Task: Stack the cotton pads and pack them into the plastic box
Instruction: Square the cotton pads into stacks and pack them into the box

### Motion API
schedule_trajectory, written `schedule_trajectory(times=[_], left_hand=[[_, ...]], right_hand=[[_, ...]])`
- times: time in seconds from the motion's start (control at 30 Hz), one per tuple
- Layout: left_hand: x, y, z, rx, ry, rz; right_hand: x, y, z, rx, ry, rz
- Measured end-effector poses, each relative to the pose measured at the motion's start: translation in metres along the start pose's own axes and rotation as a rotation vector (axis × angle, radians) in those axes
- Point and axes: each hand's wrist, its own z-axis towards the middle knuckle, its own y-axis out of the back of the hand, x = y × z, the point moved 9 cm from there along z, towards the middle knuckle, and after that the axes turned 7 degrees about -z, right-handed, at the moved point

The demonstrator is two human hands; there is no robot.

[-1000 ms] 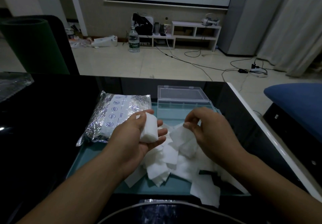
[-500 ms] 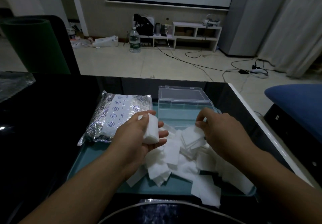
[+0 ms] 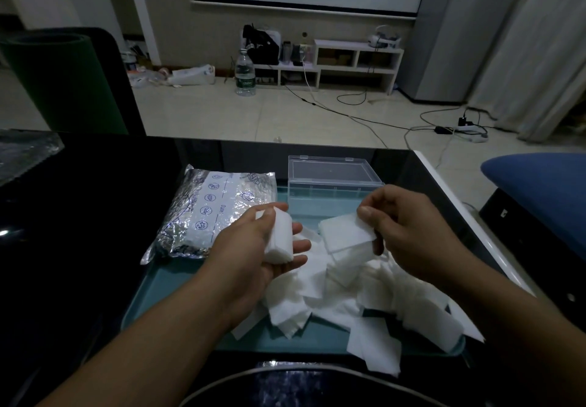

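On the teal rectangular tray (image 3: pixel 177 295), I log: loose heap of white square cotton pads (image 3: pixel 342 299); silver foil pad packet (image 3: pixel 215 213), left; clear plastic box with open lid (image 3: pixel 329 178), far side, behind both hands. My left hand (image 3: pixel 253 248) grips a thick pad stack (image 3: pixel 279 238); my right hand (image 3: pixel 409 232) pinches several lifted pads (image 3: pixel 345 232) above the heap.

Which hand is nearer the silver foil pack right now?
Left. The left hand, gripping a pad stack, overlaps the foil pack's right edge; the right hand is farther right.
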Motion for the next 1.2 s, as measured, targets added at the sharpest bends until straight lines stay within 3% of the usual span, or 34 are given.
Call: schedule_trajectory(times=[0.1, 0.23, 0.37, 0.47, 0.53, 0.73, 0.97, 1.2], left_hand=[[0.008, -0.005, -0.002, 0.036, 0.064, -0.001], [0.025, -0.022, -0.011, 0.189, 0.225, -0.036], [0.030, -0.035, -0.019, 0.318, 0.295, -0.081], [0.027, -0.030, -0.016, 0.289, 0.249, -0.063], [0.023, -0.025, -0.012, 0.231, 0.208, -0.066], [0.017, -0.017, -0.007, 0.127, 0.152, -0.128], [0.017, -0.021, -0.009, 0.192, 0.132, -0.056], [0.015, -0.023, -0.010, 0.182, 0.113, -0.040]], right_hand=[[0.018, -0.005, -0.004, 0.017, 0.134, 0.022], [0.037, -0.021, -0.009, 0.005, 0.308, -0.158], [0.045, -0.024, -0.015, -0.169, 0.462, -0.316], [0.041, -0.022, -0.014, -0.247, 0.415, -0.350], [0.035, -0.016, -0.012, -0.246, 0.334, -0.231], [0.036, -0.042, -0.020, 0.115, 0.312, -0.235], [0.045, -0.045, -0.024, 0.067, 0.433, -0.189], [0.039, -0.047, -0.021, 0.099, 0.395, -0.134]])
